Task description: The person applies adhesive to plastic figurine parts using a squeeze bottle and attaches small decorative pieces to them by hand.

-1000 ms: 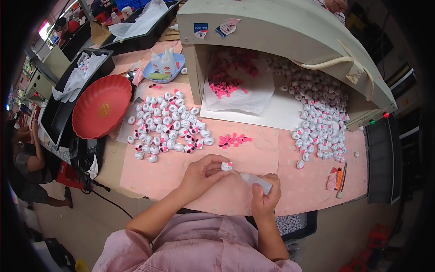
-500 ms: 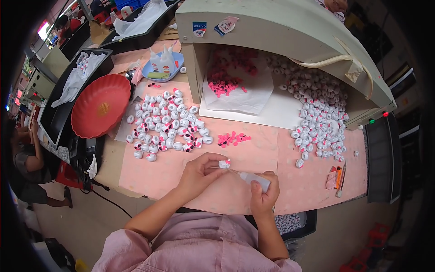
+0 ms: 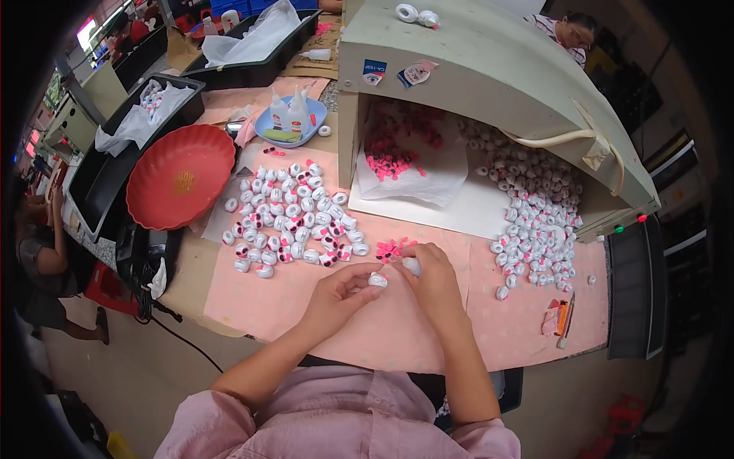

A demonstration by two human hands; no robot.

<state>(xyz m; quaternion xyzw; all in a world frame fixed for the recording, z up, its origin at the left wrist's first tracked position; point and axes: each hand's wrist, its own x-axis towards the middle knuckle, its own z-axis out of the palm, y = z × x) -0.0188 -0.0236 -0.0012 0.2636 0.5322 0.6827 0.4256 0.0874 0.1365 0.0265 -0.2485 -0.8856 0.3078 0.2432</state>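
A small round white piece with a pink spot (image 3: 378, 280) is pinched between the fingertips of my left hand (image 3: 336, 297), above the pink-covered table. My right hand (image 3: 434, 279) is closed around a small squeeze bottle (image 3: 412, 266), most of it hidden by the fingers. The right fingertips are at a little pile of flat pink and black pieces (image 3: 391, 249); whether they touch one, I cannot tell. To the left of that pile lie many white round pieces (image 3: 294, 206), some with pink and black parts on them.
An open-fronted grey housing (image 3: 489, 53) stands at the back, with pink pieces on white paper (image 3: 436, 180) and heaped white pieces (image 3: 535, 222) spilling out. Left are a red round tray (image 3: 183, 172), a blue dish of bottles (image 3: 264, 126) and black bins. Pens (image 3: 566, 317) lie at the right.
My right hand has moved from below the white piece up to the pink pile, turning the bottle away from the piece. My left hand keeps its hold. The view has shifted slightly.
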